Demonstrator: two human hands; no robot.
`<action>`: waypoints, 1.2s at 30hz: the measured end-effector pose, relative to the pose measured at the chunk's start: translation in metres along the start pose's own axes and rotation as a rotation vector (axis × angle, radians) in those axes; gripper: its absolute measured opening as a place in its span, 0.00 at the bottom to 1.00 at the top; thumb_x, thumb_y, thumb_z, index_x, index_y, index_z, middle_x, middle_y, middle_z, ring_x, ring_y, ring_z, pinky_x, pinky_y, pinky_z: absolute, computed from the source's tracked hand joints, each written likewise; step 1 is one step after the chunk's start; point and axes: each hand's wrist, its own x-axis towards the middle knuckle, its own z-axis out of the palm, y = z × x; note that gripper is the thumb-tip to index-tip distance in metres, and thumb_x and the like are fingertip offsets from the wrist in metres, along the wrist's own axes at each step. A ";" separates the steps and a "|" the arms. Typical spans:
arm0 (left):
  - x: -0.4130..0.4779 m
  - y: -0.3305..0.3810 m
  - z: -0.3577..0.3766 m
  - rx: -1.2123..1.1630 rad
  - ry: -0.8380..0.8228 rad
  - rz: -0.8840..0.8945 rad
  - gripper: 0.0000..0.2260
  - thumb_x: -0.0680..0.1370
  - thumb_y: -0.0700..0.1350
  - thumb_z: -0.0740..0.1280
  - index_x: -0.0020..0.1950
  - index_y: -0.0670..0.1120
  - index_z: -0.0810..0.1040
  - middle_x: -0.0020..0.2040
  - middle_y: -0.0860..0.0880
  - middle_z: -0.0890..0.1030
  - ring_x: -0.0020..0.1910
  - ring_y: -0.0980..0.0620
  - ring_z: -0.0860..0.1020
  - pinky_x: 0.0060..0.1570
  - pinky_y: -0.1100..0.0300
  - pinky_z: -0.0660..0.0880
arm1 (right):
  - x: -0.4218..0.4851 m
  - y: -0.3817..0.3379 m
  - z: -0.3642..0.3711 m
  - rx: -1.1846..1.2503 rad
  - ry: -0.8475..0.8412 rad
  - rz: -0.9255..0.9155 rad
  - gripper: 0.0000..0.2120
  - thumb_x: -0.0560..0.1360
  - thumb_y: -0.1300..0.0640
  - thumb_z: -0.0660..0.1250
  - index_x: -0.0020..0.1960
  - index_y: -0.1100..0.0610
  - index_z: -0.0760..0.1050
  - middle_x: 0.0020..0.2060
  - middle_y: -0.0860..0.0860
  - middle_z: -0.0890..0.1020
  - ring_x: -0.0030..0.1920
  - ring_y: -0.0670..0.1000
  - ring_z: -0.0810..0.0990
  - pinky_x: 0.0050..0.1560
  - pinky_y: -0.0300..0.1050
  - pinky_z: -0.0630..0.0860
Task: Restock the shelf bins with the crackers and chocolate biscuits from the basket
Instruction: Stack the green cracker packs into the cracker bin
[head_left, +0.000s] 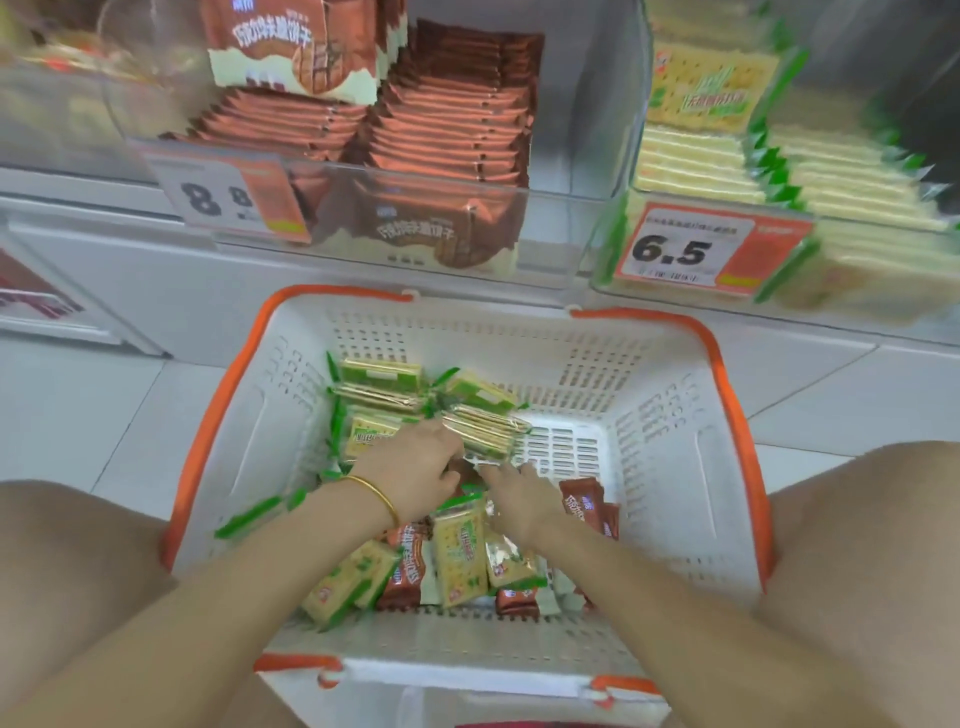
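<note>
My left hand (415, 467) grips a green-edged clear cracker pack (485, 431) at its one o'clock, inside the white slotted plastic basket (649, 415); I cannot tell my right hand's (514, 493) grip.

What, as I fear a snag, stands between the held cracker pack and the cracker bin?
Nothing visible: the cracker pack in the left hand tops the pile, and open space leads over the basket rim to the cracker bin.

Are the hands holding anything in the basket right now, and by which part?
The left hand grips a cracker pack by its left end. The right hand touches its lower edge; whether it grips cannot be told.
</note>
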 end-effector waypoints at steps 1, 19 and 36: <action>0.000 0.000 0.001 -0.001 -0.011 -0.003 0.14 0.79 0.48 0.60 0.64 0.48 0.73 0.62 0.49 0.71 0.62 0.49 0.70 0.60 0.51 0.72 | -0.002 -0.001 0.002 -0.033 -0.012 0.014 0.27 0.76 0.52 0.66 0.71 0.57 0.61 0.66 0.57 0.68 0.65 0.59 0.66 0.59 0.53 0.71; -0.012 0.078 -0.106 -0.910 0.064 0.092 0.12 0.75 0.42 0.70 0.57 0.51 0.76 0.50 0.50 0.82 0.44 0.52 0.82 0.43 0.63 0.79 | -0.168 0.083 -0.179 1.566 0.301 -0.014 0.11 0.74 0.62 0.67 0.56 0.59 0.76 0.47 0.55 0.84 0.45 0.51 0.83 0.38 0.45 0.82; 0.045 0.123 -0.216 0.074 0.760 0.326 0.24 0.76 0.48 0.67 0.69 0.41 0.69 0.71 0.42 0.67 0.71 0.43 0.64 0.71 0.51 0.59 | -0.154 0.159 -0.320 1.139 1.054 0.122 0.11 0.68 0.64 0.75 0.42 0.54 0.74 0.36 0.49 0.78 0.36 0.49 0.77 0.32 0.39 0.73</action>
